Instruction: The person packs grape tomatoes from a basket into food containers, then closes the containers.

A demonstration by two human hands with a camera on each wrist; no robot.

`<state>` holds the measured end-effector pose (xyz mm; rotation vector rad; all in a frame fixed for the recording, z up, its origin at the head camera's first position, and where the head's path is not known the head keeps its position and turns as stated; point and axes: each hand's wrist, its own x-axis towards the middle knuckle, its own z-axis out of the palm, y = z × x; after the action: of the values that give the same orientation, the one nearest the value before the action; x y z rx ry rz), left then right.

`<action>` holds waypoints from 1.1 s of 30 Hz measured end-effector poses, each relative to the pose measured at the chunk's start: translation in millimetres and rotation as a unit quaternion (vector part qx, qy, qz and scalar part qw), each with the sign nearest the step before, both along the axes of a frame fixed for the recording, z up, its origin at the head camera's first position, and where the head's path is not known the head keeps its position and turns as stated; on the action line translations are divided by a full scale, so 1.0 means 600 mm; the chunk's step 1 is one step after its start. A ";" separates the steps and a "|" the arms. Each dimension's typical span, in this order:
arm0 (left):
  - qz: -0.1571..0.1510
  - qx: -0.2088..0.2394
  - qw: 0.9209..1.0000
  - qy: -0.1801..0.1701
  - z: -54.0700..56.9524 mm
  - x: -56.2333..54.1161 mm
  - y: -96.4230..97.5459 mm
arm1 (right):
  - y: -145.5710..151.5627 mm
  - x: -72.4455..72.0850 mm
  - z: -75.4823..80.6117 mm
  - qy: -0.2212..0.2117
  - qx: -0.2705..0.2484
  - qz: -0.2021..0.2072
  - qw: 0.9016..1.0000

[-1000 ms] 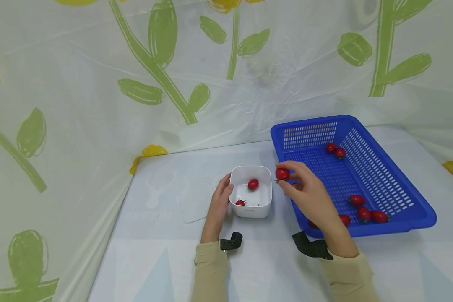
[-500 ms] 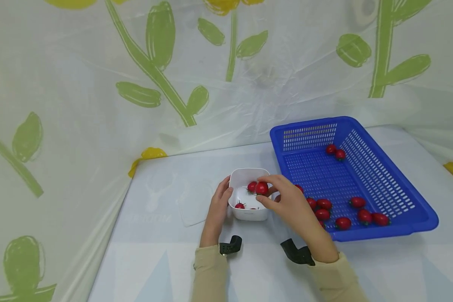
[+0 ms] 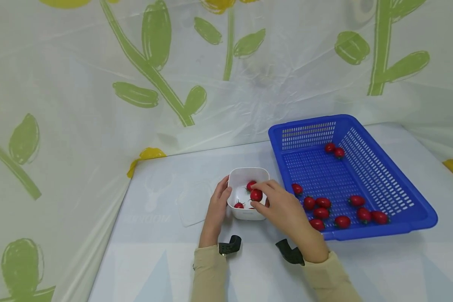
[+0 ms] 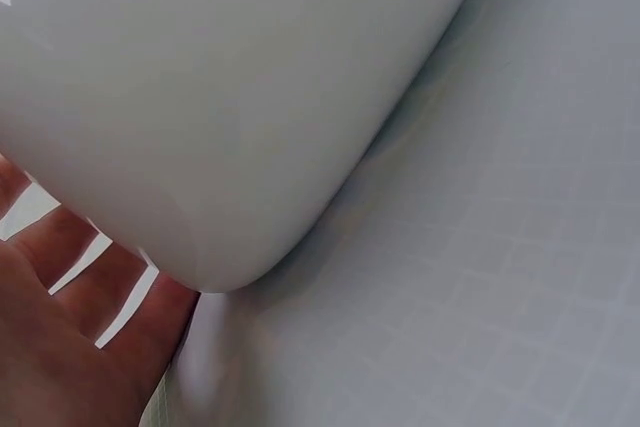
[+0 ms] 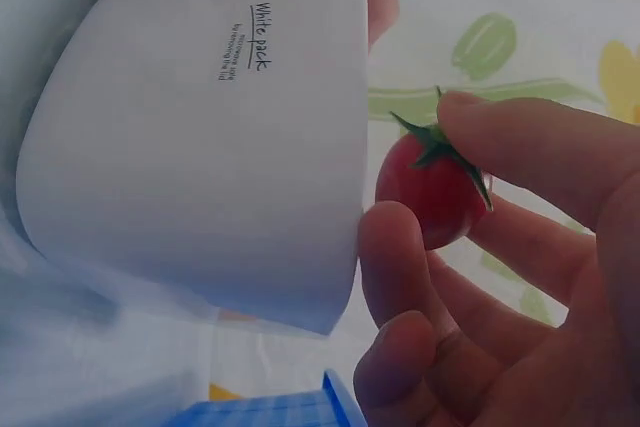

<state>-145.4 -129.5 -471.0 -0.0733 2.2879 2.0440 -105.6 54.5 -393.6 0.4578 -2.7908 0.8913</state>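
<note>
My right hand (image 3: 288,212) pinches a red cherry tomato (image 3: 256,195) between thumb and fingers, over the open top of a small white container (image 3: 247,215). In the right wrist view the tomato's green stem (image 5: 436,145) points up beside the thumb, level with the container's rim. A few other cherry tomatoes (image 3: 239,205) lie inside the container, partly hidden by its front wall. My left hand (image 3: 215,212) holds the container's left side, thumb at the rim. In the left wrist view its fingers (image 4: 150,332) lie against the outer wall.
A blue slotted basket (image 3: 381,155) with several cherry tomatoes (image 3: 342,222) stands to the right. Left of the container, a pale flat lid (image 3: 192,205) lies on the white table (image 3: 151,251). A flower-patterned sheet (image 3: 226,105) hangs behind.
My right hand has carried the tomato left from beside the basket's rim to above the container, and lowered it slightly. The left hand keeps its hold on the container.
</note>
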 end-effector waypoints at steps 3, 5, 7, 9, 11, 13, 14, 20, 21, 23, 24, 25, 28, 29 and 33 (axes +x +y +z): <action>-0.003 0.001 1.000 -0.003 0.003 0.001 0.000 | -0.003 0.000 -0.002 0.020 0.020 -0.005 1.000; -0.005 -0.001 1.000 -0.004 0.009 0.004 0.000 | -0.004 0.001 -0.004 0.029 0.038 -0.009 0.999; -0.005 -0.007 1.000 -0.004 0.021 0.011 0.003 | -0.005 0.001 -0.006 0.033 0.061 -0.010 0.998; -0.005 -0.013 1.000 -0.003 0.032 0.016 0.006 | -0.006 0.002 -0.007 0.035 0.083 -0.011 0.996; -0.005 -0.019 1.000 0.001 0.042 0.022 0.009 | -0.007 0.003 -0.008 0.034 0.097 -0.012 0.995; -0.004 -0.021 1.000 0.002 0.047 0.024 0.011 | -0.007 0.004 -0.009 0.034 0.103 -0.013 0.994; -0.003 -0.021 1.000 0.002 0.048 0.024 0.011 | -0.008 0.004 -0.009 0.034 0.104 -0.014 0.994; -0.001 -0.021 1.000 -0.002 0.050 0.025 0.013 | -0.008 0.004 -0.010 0.041 0.101 -0.015 0.994; -0.002 -0.021 1.000 -0.001 0.050 0.026 0.014 | -0.008 0.004 -0.010 0.044 0.100 -0.014 0.994; -0.002 -0.021 1.000 0.001 0.050 0.026 0.014 | -0.007 0.004 -0.010 0.049 0.095 -0.010 0.994; -0.003 -0.022 1.000 0.002 0.050 0.025 0.014 | -0.006 0.004 -0.010 0.049 0.089 -0.009 0.995; -0.004 -0.022 1.000 0.002 0.050 0.025 0.013 | -0.005 0.004 -0.009 0.044 0.079 -0.009 0.996; -0.004 -0.018 1.000 0.003 0.044 0.022 0.011 | -0.002 0.003 -0.005 0.023 0.028 -0.009 0.999; -0.004 -0.017 1.000 0.002 0.040 0.020 0.010 | -0.001 0.004 -0.003 0.016 0.009 -0.010 1.000; -0.003 -0.014 1.000 -0.003 0.015 0.007 0.004 | 0.003 0.004 0.006 0.012 -0.044 -0.003 0.999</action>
<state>-141.2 -127.3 -462.2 -0.0748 2.3104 2.0072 -103.3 56.3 -389.8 0.4438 -2.7163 0.9962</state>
